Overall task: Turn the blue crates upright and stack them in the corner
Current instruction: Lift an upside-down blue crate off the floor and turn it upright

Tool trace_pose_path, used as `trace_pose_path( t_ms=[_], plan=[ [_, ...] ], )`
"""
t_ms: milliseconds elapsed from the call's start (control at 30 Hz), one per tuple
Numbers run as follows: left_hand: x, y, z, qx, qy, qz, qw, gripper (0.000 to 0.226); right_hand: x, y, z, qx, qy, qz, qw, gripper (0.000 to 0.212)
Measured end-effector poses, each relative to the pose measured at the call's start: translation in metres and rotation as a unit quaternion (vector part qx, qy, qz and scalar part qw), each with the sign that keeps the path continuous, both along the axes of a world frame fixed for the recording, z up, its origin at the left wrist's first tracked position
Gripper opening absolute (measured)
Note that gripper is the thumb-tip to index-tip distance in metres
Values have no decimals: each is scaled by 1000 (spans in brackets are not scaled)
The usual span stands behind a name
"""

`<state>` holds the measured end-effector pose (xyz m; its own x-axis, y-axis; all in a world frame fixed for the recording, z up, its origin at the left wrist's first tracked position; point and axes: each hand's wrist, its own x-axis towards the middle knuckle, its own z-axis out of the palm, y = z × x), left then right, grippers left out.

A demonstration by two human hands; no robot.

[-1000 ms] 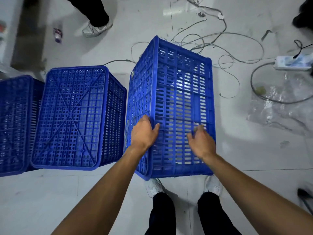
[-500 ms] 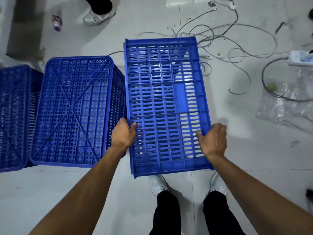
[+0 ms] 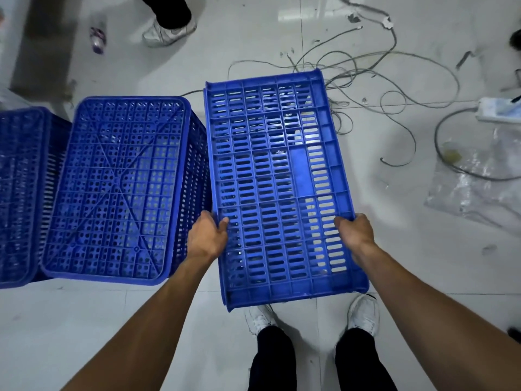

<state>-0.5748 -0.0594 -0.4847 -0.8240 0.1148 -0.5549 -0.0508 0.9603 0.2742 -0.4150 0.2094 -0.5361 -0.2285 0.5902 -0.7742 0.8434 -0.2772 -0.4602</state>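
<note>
A blue slotted crate [image 3: 277, 182] is held in front of me, tipped so its long slotted side faces up. My left hand [image 3: 207, 237] grips its left edge near the near end, and my right hand [image 3: 355, 231] grips its right edge. To the left, a second blue crate [image 3: 118, 190] stands upside down on the floor, its ribbed bottom facing up. A third blue crate [image 3: 19, 193] sits upside down at the far left, partly cut off by the frame.
Loose grey cables [image 3: 375, 69] sprawl on the tiled floor beyond the held crate. A power strip [image 3: 497, 110] and clear plastic sheet [image 3: 479, 182] lie at right. Another person's shoe [image 3: 167, 33] and a small bottle [image 3: 97, 38] are at the top left. My own shoes [image 3: 260, 320] are below the crate.
The crate went from standing on end to lying with its long side facing up. Both hands moved from its top face out to its left and right edges.
</note>
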Motion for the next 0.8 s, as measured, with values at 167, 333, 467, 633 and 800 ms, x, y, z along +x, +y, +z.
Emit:
trace_pose_path(
  t_ms=[167, 333, 467, 633, 800],
  plan=[
    [18, 18, 2, -8, -7, -14, 1000, 41, 26, 15, 0, 3, -17, 2, 1000, 71],
    [46, 49, 4, -1, -14, -22, 1000, 36, 57, 44, 5, 8, -34, 10, 999, 59],
    [64, 76, 1, 3, -17, -36, 999, 35, 79, 67, 15, 21, -43, 13, 999, 38],
    [81, 106, -3, 6, -40, -36, 999, 38, 99, 91, 27, 35, -61, 35, 997, 32],
    [93, 120, -7, -1, -57, -26, 998, 39, 112, 106, 33, 38, -63, 56, 996, 33]
  ],
)
